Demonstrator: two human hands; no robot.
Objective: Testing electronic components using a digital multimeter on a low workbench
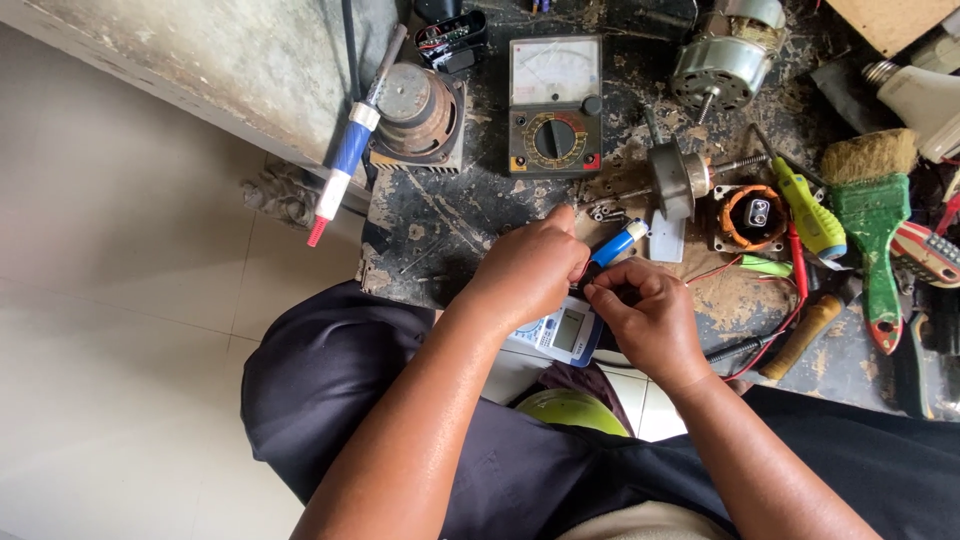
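Even soft daylight, bright pale floor (pixel 120 330) at left, faint shadows, sharp focus, slight wide-angle bend at edges

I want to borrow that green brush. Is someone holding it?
No, the green brush lies on the bench off to the side, while the left hand and right hand are together over a small calculator.
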